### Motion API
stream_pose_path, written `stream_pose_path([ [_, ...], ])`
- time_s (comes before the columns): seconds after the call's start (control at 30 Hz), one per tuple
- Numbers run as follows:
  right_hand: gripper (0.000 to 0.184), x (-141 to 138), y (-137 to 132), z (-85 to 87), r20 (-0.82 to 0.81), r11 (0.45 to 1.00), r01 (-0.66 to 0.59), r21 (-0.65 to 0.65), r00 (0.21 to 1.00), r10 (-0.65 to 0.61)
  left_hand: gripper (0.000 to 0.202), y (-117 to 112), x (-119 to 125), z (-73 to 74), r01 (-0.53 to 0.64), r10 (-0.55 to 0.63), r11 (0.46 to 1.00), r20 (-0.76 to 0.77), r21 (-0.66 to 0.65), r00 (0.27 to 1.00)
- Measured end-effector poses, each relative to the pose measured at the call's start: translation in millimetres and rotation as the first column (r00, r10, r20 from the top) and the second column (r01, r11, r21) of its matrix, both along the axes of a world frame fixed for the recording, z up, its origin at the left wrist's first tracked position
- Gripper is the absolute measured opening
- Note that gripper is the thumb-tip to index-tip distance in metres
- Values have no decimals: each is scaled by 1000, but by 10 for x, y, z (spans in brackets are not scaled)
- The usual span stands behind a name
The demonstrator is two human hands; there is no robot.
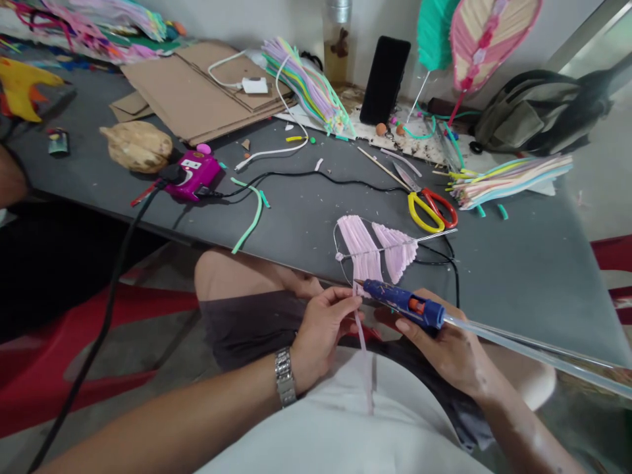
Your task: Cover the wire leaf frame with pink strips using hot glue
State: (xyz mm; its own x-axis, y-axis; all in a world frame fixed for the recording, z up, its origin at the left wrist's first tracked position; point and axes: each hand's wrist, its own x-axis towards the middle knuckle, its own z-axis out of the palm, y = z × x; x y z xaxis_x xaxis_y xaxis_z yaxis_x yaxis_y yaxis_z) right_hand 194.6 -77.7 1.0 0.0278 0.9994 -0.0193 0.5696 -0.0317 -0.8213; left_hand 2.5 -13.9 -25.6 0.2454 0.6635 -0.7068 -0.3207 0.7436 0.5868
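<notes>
My left hand (326,329) pinches a pale pink pipe cleaner (366,368) near the table's front edge; its loose end hangs down over my white shirt. My right hand (444,352) is wrapped around a blue hot glue gun (402,303), with a long clear glue stick (523,352) sticking out of its back. The gun's nozzle points left, close to my left fingertips and the strip. Just beyond lies a leaf-shaped wire frame (337,230), partly covered with two sections of pink pipe cleaners (363,247). A central stem runs through it toward the right.
Scissors (427,204) with yellow and red handles lie behind the frame. A black cable crosses the grey table (518,263) to a purple power socket (195,174). Pipe cleaner bundles (513,181), a phone (385,79), cardboard (197,92) and a bag (533,108) stand farther back. Another person's arm (10,178) shows at left.
</notes>
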Motion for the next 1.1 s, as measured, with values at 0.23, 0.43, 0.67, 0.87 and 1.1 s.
stream_pose_path([
  [0.23, 19, 56, -94, 68, 163, 983, -179, -33, 970, 182, 29, -21, -35, -46, 9, -9, 1000, 35, -13, 999],
  [0.43, 14, 33, -105, 36, 188, 980, -201, 2, 962, 197, 24, -30, -47, -47, -17, 18, 999, 34, -29, 999],
  [0.67, 13, 22, -104, -16, 220, 972, -232, 47, 951, 216, 27, -35, -41, -46, -3, 4, 999, 37, -36, 999],
  [0.87, 12, 18, -105, -20, 230, 970, -238, 46, 948, 222, 26, -29, -48, -48, 6, -4, 999, 40, -36, 999],
  [1.1, 8, -8, -103, 8, 252, 969, -241, 55, 942, 220, 27, -24, -49, -32, 3, -2, 999, 31, -37, 1000],
])
